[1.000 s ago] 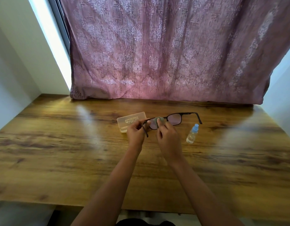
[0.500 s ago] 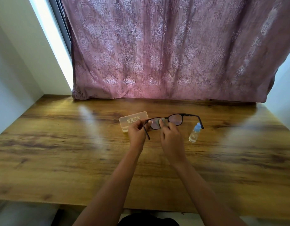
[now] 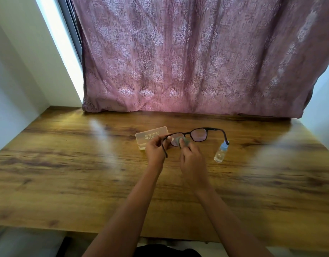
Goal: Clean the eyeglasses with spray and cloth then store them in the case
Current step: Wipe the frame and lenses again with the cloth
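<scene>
Black eyeglasses point(image 3: 198, 135) held crosswise, temples point(image 3: 165, 150) pointing nearward

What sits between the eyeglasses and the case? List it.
No loose thing lies between them. The eyeglasses, gripped by the left hand while the right hand pinches the cloth on one lens, are held just beside the case. Its lid looks shut, though; that alone bars storing.

My bare forearms reach forward from the lower edge of the view and draw close together at the wrists. My left hand point(image 3: 155, 152) is curled, thumb and fingers pinching the eyeglasses point(image 3: 199, 135) at their left end. My right hand point(image 3: 191, 161) sits just beside it, its back toward me, fingertips pinching the cloth point(image 3: 186, 140) against the nearer lens.
</scene>
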`<action>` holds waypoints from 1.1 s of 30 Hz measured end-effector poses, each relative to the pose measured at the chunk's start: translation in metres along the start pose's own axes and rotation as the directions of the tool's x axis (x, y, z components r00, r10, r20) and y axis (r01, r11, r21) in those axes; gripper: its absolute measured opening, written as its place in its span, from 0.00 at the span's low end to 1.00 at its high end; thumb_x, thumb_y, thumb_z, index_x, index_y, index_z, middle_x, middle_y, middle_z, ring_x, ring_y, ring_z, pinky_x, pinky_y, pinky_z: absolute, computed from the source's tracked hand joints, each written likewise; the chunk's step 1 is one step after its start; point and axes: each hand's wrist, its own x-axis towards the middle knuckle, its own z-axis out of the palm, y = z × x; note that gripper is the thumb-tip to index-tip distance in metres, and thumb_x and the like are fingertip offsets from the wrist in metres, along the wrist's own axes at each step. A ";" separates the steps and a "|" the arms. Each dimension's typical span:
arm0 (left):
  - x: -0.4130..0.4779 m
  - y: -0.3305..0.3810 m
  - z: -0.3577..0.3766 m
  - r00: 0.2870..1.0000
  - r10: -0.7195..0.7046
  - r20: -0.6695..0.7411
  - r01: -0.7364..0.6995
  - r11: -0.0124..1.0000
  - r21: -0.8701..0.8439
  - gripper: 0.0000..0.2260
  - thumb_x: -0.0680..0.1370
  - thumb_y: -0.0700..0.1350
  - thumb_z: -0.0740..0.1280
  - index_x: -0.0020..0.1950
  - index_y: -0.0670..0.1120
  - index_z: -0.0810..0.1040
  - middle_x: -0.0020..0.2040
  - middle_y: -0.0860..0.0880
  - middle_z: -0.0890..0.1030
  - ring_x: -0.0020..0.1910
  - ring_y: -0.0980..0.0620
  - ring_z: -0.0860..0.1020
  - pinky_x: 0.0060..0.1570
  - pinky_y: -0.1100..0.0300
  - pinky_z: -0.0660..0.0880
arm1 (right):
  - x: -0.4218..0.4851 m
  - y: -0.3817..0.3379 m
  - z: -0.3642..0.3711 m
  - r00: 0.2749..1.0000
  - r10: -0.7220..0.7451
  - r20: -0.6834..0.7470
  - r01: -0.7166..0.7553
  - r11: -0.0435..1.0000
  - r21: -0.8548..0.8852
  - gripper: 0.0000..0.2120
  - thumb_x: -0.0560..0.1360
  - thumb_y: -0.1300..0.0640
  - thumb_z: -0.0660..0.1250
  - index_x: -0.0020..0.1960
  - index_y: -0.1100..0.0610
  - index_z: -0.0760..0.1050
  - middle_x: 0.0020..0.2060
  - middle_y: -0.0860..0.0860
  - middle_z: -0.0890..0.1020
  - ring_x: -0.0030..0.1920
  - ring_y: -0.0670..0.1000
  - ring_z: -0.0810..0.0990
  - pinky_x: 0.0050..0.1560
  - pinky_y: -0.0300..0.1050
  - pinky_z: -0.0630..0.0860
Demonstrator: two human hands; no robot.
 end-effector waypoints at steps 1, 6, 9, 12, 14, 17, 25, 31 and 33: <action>0.000 -0.001 0.000 1.000 0.002 0.011 -0.002 1.000 0.010 0.08 0.74 0.39 0.69 0.49 0.35 0.79 0.43 0.39 0.80 0.43 0.47 0.79 0.45 0.56 0.79 | 0.005 0.000 0.000 1.000 0.017 -0.023 -0.017 1.000 -0.014 0.18 0.74 0.68 0.64 0.64 0.65 0.71 0.51 0.60 0.79 0.48 0.57 0.79 0.41 0.50 0.80; -0.002 0.001 0.003 1.000 0.010 0.000 -0.010 1.000 -0.004 0.05 0.74 0.37 0.68 0.48 0.37 0.79 0.44 0.39 0.80 0.43 0.48 0.79 0.43 0.60 0.78 | 0.012 -0.013 0.001 0.999 -0.029 -0.038 0.028 0.999 -0.025 0.18 0.73 0.68 0.66 0.62 0.66 0.72 0.48 0.59 0.79 0.46 0.55 0.80 0.38 0.44 0.79; -0.002 0.002 0.002 0.999 0.010 -0.031 -0.010 1.000 -0.018 0.03 0.74 0.35 0.67 0.45 0.40 0.79 0.40 0.43 0.79 0.42 0.51 0.78 0.43 0.61 0.77 | 0.004 -0.018 0.005 0.997 -0.070 -0.025 0.069 0.997 -0.040 0.17 0.73 0.66 0.64 0.62 0.65 0.73 0.46 0.58 0.79 0.45 0.55 0.79 0.38 0.44 0.79; -0.003 0.001 -0.002 0.999 0.022 -0.043 -0.022 1.000 0.000 0.05 0.74 0.35 0.67 0.49 0.37 0.79 0.41 0.44 0.80 0.41 0.54 0.79 0.44 0.62 0.77 | -0.006 -0.014 0.006 0.995 -0.099 -0.003 0.098 0.994 -0.051 0.17 0.74 0.63 0.59 0.63 0.63 0.73 0.44 0.57 0.79 0.43 0.54 0.79 0.38 0.43 0.78; -0.004 0.001 -0.002 0.999 0.021 -0.047 -0.021 1.000 0.010 0.05 0.74 0.36 0.67 0.49 0.37 0.79 0.40 0.46 0.80 0.38 0.59 0.79 0.41 0.65 0.77 | -0.011 -0.009 0.005 0.994 -0.105 0.011 0.105 0.994 -0.015 0.19 0.72 0.67 0.64 0.63 0.63 0.73 0.42 0.57 0.79 0.41 0.54 0.78 0.36 0.44 0.77; -0.003 0.002 0.000 0.999 0.007 -0.047 -0.007 1.000 0.003 0.06 0.74 0.35 0.67 0.49 0.34 0.78 0.39 0.45 0.79 0.36 0.60 0.79 0.38 0.68 0.77 | -0.009 -0.003 0.001 0.998 -0.059 0.009 0.059 0.998 -0.013 0.20 0.71 0.68 0.67 0.63 0.64 0.72 0.45 0.59 0.80 0.43 0.55 0.79 0.37 0.46 0.79; -0.007 0.004 0.002 1.000 0.014 -0.019 -0.014 1.000 0.007 0.03 0.74 0.37 0.68 0.46 0.40 0.80 0.41 0.43 0.81 0.42 0.49 0.80 0.42 0.62 0.79 | 0.005 -0.015 0.002 0.998 -0.068 -0.015 0.068 0.997 -0.035 0.19 0.73 0.66 0.66 0.64 0.66 0.71 0.48 0.59 0.79 0.47 0.55 0.80 0.39 0.43 0.78; -0.005 0.003 -0.003 0.998 -0.018 -0.066 0.019 1.000 0.017 0.05 0.72 0.40 0.70 0.47 0.40 0.81 0.42 0.42 0.81 0.44 0.46 0.79 0.47 0.50 0.76 | -0.016 -0.003 0.000 0.995 -0.096 0.008 0.096 0.995 -0.022 0.21 0.70 0.67 0.69 0.63 0.63 0.73 0.44 0.58 0.79 0.43 0.55 0.79 0.36 0.43 0.77; -0.005 0.003 -0.002 0.998 -0.010 -0.059 0.011 1.000 0.016 0.06 0.72 0.41 0.71 0.46 0.41 0.81 0.42 0.42 0.82 0.44 0.45 0.80 0.47 0.50 0.78 | -0.011 0.000 -0.001 0.998 -0.067 0.002 0.067 0.998 -0.003 0.19 0.72 0.66 0.67 0.63 0.64 0.72 0.47 0.59 0.80 0.45 0.56 0.79 0.39 0.44 0.78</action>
